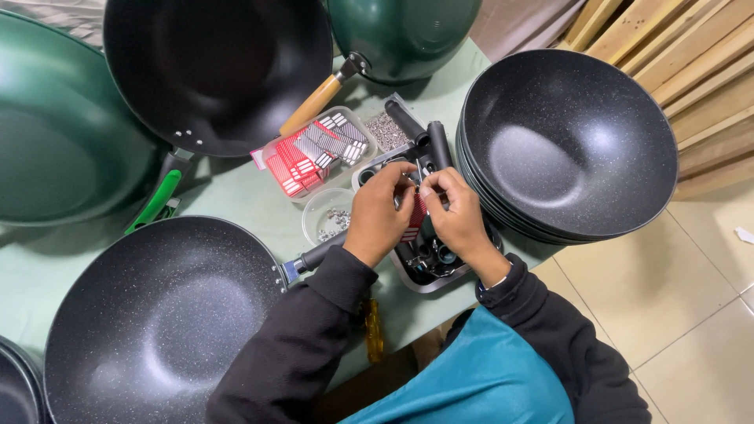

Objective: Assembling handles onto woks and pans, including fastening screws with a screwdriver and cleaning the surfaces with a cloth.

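Both hands are meeting over a grey tray [428, 284] of black handles [437, 145] on the green desk [236, 206]. The left hand [378, 216] and the right hand [455, 216] are each pinching narrowly on a small red-and-white card [415, 220], holding it up between them, likely so the fingertips can work it close to the eyes. Just beyond the grip, a clear box [314, 153] of similar cards is sitting within easy reach, with a small cup of screws [328, 216] beside the left wrist. A stack of black pans [569, 145] is lying right of the grip. The card is mostly hidden by fingers, so its detail is hard to make out.
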